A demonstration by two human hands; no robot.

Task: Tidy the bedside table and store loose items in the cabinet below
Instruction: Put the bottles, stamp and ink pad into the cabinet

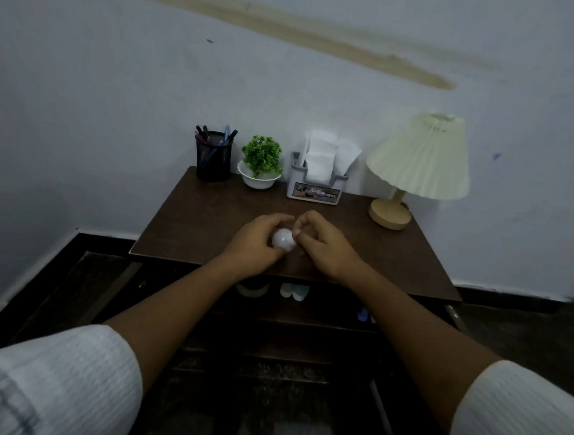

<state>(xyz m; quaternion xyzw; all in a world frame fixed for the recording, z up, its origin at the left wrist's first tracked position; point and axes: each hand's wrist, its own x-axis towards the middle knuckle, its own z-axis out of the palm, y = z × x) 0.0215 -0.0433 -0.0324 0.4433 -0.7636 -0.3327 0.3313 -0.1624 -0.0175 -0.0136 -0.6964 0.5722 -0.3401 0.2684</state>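
A small round white object point(283, 239) is held over the front middle of the dark wooden bedside table point(203, 210). My left hand point(254, 240) wraps it from the left. My right hand point(321, 245) touches it from the right with thumb and fingertips curled. What the object is cannot be told in the dim light. Below the table's front edge, the cabinet point(305, 315) stands open, with pale small items point(293, 291) and a roll-like item point(252, 288) on its shelf.
Along the back of the table stand a black mesh pen holder point(213, 158), a small green plant in a white bowl point(261, 163), a grey tissue organiser point(316, 178) and a cream pleated lamp point(416, 165). The wall is right behind; dark floor surrounds.
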